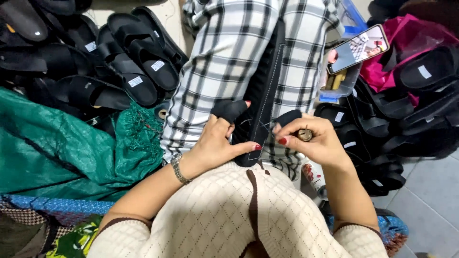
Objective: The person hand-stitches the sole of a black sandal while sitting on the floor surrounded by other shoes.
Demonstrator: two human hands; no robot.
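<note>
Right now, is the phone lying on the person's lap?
No, the phone rests on a plastic box among the sandals, right of the lap.

Black stitched sandal sole [262, 91] lies lengthwise across lap.

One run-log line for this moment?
left hand: steadying black sole on lap | right hand: pinching small tool at sole edge | sandals piled both sides

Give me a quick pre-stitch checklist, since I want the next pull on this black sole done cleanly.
1. Left hand steadying the black sole piece: ok.
2. Right hand pinching at the stitch line: ok.
3. Needle visible: cannot tell.
4. White thread free of tangles: cannot tell.
5. Sole resting on the checked lap: ok.
6. Phone away from both hands: ok.
</note>
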